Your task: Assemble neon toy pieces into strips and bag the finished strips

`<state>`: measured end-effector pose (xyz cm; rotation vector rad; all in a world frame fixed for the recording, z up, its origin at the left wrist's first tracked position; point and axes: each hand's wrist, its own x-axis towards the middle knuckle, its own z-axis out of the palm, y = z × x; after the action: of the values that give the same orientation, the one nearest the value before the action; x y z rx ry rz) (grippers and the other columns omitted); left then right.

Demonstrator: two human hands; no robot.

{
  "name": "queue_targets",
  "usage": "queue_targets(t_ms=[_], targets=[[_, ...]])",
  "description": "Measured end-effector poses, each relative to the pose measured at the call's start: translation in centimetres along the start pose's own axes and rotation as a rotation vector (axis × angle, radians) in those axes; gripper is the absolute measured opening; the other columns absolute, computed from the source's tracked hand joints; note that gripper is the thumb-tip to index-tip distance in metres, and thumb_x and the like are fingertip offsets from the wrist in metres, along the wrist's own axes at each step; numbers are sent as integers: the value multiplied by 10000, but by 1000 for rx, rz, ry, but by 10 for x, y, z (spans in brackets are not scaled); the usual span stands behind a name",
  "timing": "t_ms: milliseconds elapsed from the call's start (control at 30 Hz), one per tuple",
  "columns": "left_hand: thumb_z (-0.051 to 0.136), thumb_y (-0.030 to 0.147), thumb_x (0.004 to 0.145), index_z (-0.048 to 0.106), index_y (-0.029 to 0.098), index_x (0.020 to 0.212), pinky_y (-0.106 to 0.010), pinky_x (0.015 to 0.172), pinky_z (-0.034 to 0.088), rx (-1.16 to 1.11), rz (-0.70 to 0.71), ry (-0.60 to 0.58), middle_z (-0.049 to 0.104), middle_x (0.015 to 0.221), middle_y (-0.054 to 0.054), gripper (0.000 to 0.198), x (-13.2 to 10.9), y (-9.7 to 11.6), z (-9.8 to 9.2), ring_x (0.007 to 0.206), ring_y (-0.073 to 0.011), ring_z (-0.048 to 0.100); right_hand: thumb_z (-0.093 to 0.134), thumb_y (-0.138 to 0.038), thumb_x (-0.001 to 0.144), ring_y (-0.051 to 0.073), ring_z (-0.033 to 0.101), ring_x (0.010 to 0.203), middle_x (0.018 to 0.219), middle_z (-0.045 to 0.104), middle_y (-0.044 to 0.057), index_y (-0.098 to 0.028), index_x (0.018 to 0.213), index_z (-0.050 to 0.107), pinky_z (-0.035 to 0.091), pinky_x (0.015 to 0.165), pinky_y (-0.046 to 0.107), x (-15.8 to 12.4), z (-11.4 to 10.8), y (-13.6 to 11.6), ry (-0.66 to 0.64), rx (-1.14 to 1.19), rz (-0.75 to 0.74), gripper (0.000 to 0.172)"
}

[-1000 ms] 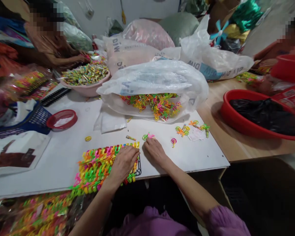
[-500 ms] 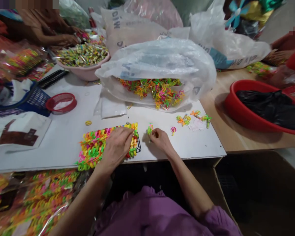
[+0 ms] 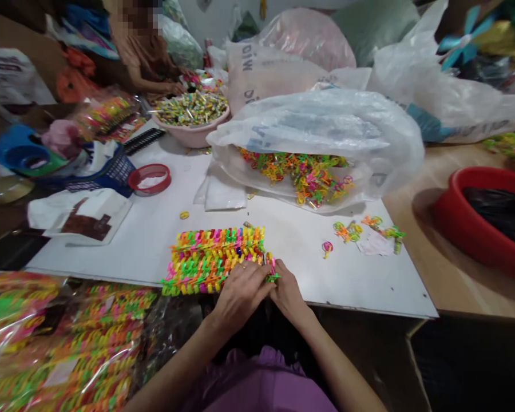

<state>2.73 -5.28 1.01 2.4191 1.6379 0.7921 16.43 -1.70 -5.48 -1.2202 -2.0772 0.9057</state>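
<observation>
A block of small bright plastic toys (image 3: 210,252) stands in rows on the white table, near its front edge. My left hand (image 3: 245,286) is closed over the lower right end of this block, fingers bent and pressed onto it. Right beside it, my right hand (image 3: 288,294) pinches a small green and pink plastic toy (image 3: 274,276) against the block's right end. The two hands almost touch, and their fingertips are partly hidden. To the right lie a single pink loop-shaped toy (image 3: 327,247) and a few loose toys (image 3: 347,231).
Behind the block a big white plastic sack (image 3: 326,120) spills more toys. A pink basin (image 3: 193,134), a red sieve (image 3: 167,182) and a blue basket (image 3: 122,171) stand left. A red tub (image 3: 459,200) is at right. Bagged toys (image 3: 98,343) lie below left; a co-worker (image 3: 143,68) sits beyond.
My right hand has brought the small toy left to the block's right end. My left hand has slid toward the block's lower right corner. The view has turned left.
</observation>
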Motion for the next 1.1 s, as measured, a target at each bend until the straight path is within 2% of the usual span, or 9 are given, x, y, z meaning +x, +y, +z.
queue_targets(t_ms=[167,333,433,533,600,667,767,833,1100], targets=[[434,214,897,593,174,980,-350,800,468,63,27,59,637,841,-58,184,1,-5,8,851,-181,580,377,-148,811,162,507,690,814,517,54,-177,844,499,420,604,262,7,2,-6,-87,-194,-17,130],[433,176,889,588,169,960,-344,798,463,85,74,41,632,851,-57,171,-5,1,5,846,-179,575,413,-192,816,151,507,695,795,513,34,-185,799,492,421,618,260,5,-4,-3,-116,-18,-60,82],[470,233,883,558,169,1070,-353,870,434,88,71,83,631,986,-64,216,-11,0,-13,958,-187,561,479,-212,800,155,538,730,807,560,33,-182,826,545,436,658,271,3,-21,4,-191,105,28,77],[486,266,878,563,194,1082,-352,904,408,124,-47,209,624,1037,-54,230,-13,-23,-44,1012,-186,543,525,-282,811,155,557,711,808,604,33,-186,895,592,446,667,284,14,-45,3,-112,136,138,144],[494,267,867,586,192,1047,-360,882,410,182,-186,236,623,1025,-59,215,-11,-45,-64,1006,-198,540,543,-314,816,153,561,733,858,608,41,-192,931,603,449,684,286,28,-59,-5,-10,123,92,178],[524,298,844,596,186,1042,-381,868,405,229,-274,160,612,1043,-69,238,-9,-67,-75,1013,-222,531,560,-305,814,151,559,783,913,595,43,-203,972,603,446,710,279,42,-66,-19,12,104,-35,193],[552,351,822,605,201,1036,-386,851,398,220,-254,2,608,1043,-61,267,-5,-85,-73,995,-230,536,592,-291,809,159,542,867,948,577,45,-207,985,607,427,767,280,58,-63,-39,-39,22,-184,196],[538,359,834,620,202,1003,-362,824,403,182,-227,-40,617,991,-54,245,-3,-90,-63,946,-214,550,606,-294,806,170,524,896,936,577,48,-202,975,616,413,791,287,64,-56,-47,-59,-56,-223,193],[495,313,871,654,173,880,-295,768,417,86,-225,18,617,859,-42,212,-1,-92,-49,834,-168,549,588,-277,827,163,509,788,780,575,33,-199,822,662,393,710,267,75,-43,-41,-56,-173,-273,107]])
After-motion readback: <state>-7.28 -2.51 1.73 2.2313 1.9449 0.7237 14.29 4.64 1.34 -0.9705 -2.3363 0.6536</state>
